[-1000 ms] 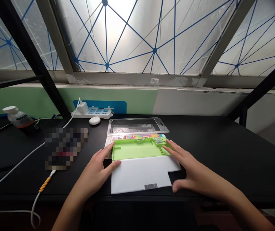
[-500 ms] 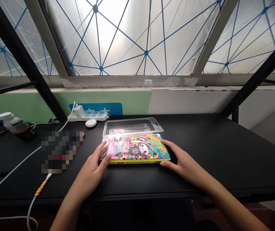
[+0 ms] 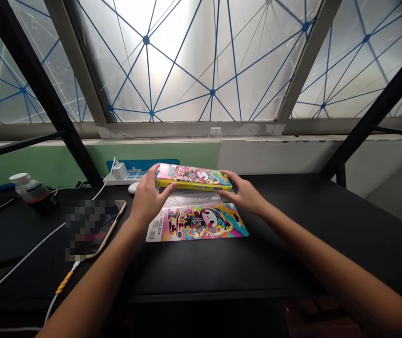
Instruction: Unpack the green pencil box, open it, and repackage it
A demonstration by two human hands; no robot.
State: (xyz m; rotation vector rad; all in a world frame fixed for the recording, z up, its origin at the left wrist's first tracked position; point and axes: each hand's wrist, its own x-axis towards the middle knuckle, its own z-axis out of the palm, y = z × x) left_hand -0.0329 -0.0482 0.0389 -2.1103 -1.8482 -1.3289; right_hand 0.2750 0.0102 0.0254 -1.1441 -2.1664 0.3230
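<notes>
White-capped bottle | power strip | white mouse | pixelated phone | white cable | black desk

pencil box: yellow edges, multicolour cartoon print. card: same print, pink to teal. table: black.

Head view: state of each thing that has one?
pencil box, closed, held off-level between both hands
left hand, gripping the box's left end
right hand, gripping the box's right end
printed card, flat on the table, printed side up
clear plastic tray, lying flat, partly hidden by the box and hands
bottle, upright, capped
power strip, charger plugged in
</notes>
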